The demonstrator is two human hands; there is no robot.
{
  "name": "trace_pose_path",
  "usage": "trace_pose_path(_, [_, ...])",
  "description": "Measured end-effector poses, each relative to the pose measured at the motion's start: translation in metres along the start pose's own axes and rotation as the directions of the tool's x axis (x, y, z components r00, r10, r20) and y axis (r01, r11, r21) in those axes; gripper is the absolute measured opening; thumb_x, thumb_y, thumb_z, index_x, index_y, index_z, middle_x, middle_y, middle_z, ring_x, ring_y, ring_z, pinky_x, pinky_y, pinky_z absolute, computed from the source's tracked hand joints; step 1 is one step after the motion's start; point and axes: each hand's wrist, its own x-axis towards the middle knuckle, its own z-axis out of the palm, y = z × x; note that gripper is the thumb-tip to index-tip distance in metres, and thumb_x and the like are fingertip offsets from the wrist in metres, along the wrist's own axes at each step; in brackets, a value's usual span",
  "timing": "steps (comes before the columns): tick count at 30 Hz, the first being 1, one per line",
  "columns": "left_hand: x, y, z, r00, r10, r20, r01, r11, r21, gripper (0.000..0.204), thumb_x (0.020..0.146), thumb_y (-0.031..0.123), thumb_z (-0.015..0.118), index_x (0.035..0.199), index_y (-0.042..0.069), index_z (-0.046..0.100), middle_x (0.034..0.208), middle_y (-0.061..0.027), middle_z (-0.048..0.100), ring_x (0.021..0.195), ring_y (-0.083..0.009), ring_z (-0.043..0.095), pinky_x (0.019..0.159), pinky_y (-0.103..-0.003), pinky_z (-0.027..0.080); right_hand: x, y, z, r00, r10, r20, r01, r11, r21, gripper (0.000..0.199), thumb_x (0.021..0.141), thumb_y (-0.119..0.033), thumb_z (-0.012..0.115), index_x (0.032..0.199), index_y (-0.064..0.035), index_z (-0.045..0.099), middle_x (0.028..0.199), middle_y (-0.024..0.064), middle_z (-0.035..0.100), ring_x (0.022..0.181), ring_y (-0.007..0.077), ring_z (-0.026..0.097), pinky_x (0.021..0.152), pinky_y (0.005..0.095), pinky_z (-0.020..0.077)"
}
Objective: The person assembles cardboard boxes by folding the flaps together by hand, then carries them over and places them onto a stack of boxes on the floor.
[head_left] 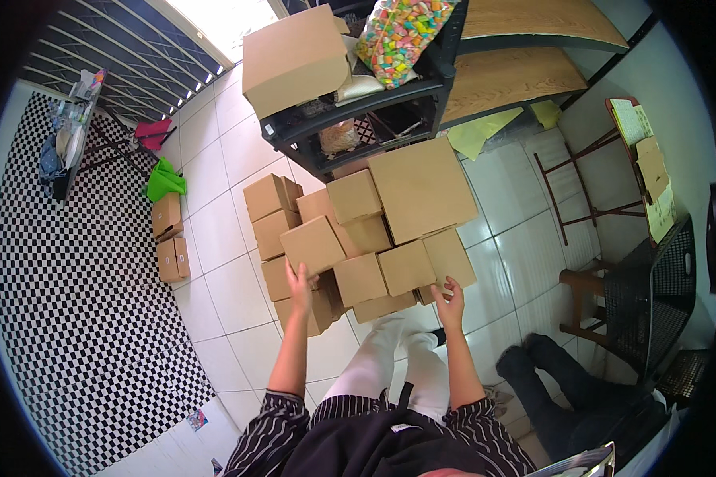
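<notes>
A stack of brown cardboard boxes stands on the tiled floor in front of my legs. My left hand point(299, 289) is at the near left corner of a tilted cardboard box point(313, 246), fingers along its side and thumb by its lower edge. To the right, my right hand point(451, 302) has its fingers apart and slightly curled, holding nothing. It is close to the near edge of another box point(449, 258). Between my hands sit two smaller boxes, one at the left point(359, 278) and one at the right point(406, 267). A large flat box point(423, 189) lies on top behind them.
A black shelf point(358, 111) behind the stack carries a big carton point(294, 60) and a bag of colourful candy point(402, 40). Two small boxes point(169, 258) are on the floor at left. A person's dark-trousered legs point(561, 378) and a black crate point(652, 294) are at right.
</notes>
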Motion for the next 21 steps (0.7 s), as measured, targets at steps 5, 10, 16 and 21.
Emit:
trace_pose_path(5, [0.058,0.0,-0.014,0.998,0.021,-0.057,-0.017,0.997,0.073,0.065,0.087,0.029,0.042,0.133,0.006,0.003,0.133,-0.0134,0.019,0.115,-0.0246,0.035,0.079,-0.037,0.044,0.01,0.018,0.015,0.993,0.074,0.089,-0.082,0.992,0.097,0.057,0.072,-0.025,0.066,0.115,0.0039,0.042,0.108,0.0171,0.044,0.093,0.0221,0.052,0.075,0.0287,0.0456])
trace_pose_path(10, [0.084,-0.004,-0.005,0.984,0.173,-0.05,-0.139,0.906,0.4,0.063,0.086,0.028,0.041,0.131,-0.002,0.007,0.135,-0.018,0.015,0.122,-0.0277,0.026,0.095,-0.035,0.029,0.023,0.028,0.023,0.985,0.097,0.142,-0.112,0.989,0.097,0.056,0.074,-0.026,0.065,0.115,0.0046,0.042,0.112,0.0178,0.043,0.099,0.0219,0.048,0.081,0.0304,0.0425])
trace_pose_path(16, [0.093,-0.003,0.006,0.958,0.271,-0.093,-0.158,0.769,0.62,0.06,0.086,0.025,0.042,0.128,-0.008,0.015,0.132,-0.0229,0.022,0.121,-0.0306,0.026,0.099,-0.034,0.022,0.027,0.027,0.026,0.963,0.19,0.191,-0.208,0.975,0.077,0.057,0.072,-0.03,0.065,0.113,0.0047,0.045,0.108,0.0176,0.044,0.098,0.0221,0.048,0.08,0.0303,0.0421])
trace_pose_path(21, [0.098,0.009,0.009,0.938,0.345,-0.038,-0.201,0.628,0.752,0.058,0.084,0.019,0.044,0.126,-0.01,0.017,0.128,-0.0264,0.028,0.119,-0.0335,0.03,0.098,-0.035,0.026,0.028,0.045,0.028,0.972,0.148,0.18,-0.155,0.988,0.026,0.057,0.071,-0.033,0.066,0.109,0.0045,0.048,0.102,0.0147,0.044,0.088,0.0199,0.049,0.075,0.0289,0.0427])
